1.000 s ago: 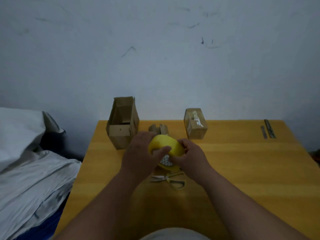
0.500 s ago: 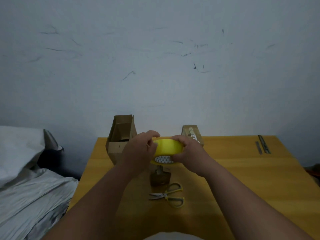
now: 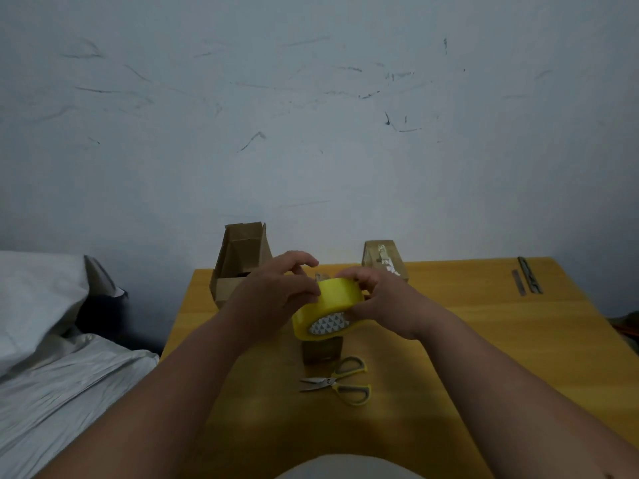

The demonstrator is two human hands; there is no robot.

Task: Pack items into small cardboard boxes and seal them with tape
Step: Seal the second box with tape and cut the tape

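One pair of scissors (image 3: 340, 381) lies nearest on the bench (image 3: 484, 340). Above a small box (image 3: 322, 350), mostly hidden, the left hand (image 3: 276, 292) and right hand (image 3: 380, 299) both grip one yellow tape roll (image 3: 325, 305). At the far edge stand two more boxes: one open box (image 3: 240, 261), one sealed box (image 3: 383, 259) partly hidden. Two thin metal pieces (image 3: 527, 280) near the far right corner are indistinct.

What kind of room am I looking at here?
Probably a home bedroom used as a makeshift packing spot: rumpled bedding beside a yellow wooden table, pushed against a scuffed painted wall.
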